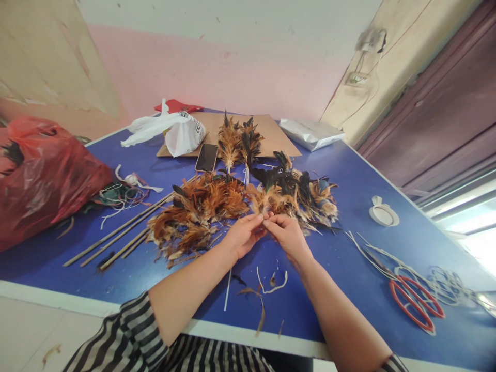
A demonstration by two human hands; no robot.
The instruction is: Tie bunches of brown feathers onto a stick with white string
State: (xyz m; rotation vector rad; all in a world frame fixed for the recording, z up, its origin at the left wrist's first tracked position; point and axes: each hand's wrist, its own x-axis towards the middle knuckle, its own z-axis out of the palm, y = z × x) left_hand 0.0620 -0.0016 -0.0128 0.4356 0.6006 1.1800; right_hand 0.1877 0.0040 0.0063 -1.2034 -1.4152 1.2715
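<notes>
Both hands meet at the middle of the blue table, fingertips pinched at the base of a light brown feather bunch (267,197). My left hand (246,235) is closed on its lower end, and my right hand (284,232) pinches it from the other side. The bunch fans out away from me. Left of it lies a heap of orange-brown feathers (205,199); to its right is a pile of black and tan feathers (304,194). Beyond stand out two tied feather bunches (230,139) on a cardboard sheet (273,134).
Thin sticks (127,235) and a red plastic bag (46,175) are at left. A phone (206,157) and white bag (184,134) lie farther back. Red-handled scissors (416,304), string (445,284) and a tape roll (383,214) lie at right. String pieces (271,291) lie near the front.
</notes>
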